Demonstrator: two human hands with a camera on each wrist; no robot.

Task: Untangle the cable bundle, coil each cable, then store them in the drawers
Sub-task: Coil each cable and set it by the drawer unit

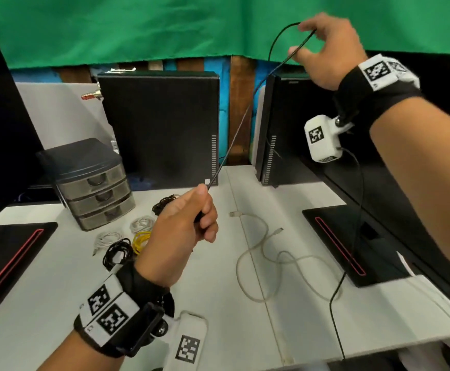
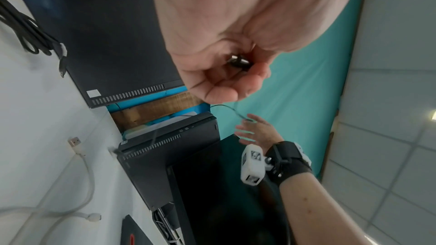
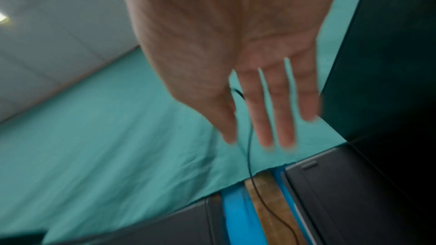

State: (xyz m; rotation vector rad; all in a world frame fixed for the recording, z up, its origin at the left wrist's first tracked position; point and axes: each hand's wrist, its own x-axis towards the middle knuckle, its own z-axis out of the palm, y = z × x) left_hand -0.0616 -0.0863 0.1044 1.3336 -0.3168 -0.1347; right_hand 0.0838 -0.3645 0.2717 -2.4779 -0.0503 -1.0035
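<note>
— So, where is the black cable (image 1: 241,124)?
— Stretched in the air between both hands, above the counter (image 1: 218,277). The left hand (image 1: 183,231) is clenched around its plug end; the right hand (image 1: 328,49) pinches it higher up.
— And the drawers (image 1: 95,194)?
— All closed — coiled cables (image 1: 127,236) lie beside them.

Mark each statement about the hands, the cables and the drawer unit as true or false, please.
1. The left hand grips one end of the thin black cable. True.
2. The right hand rests flat on the table. False: it is raised and pinches the cable.
3. The grey plastic three-drawer unit has all its drawers shut. True.
4. The loose white USB cable is coiled. False: it lies uncoiled on the white table.
5. The yellow cable coil lies inside a drawer. False: it is on the table.
</note>
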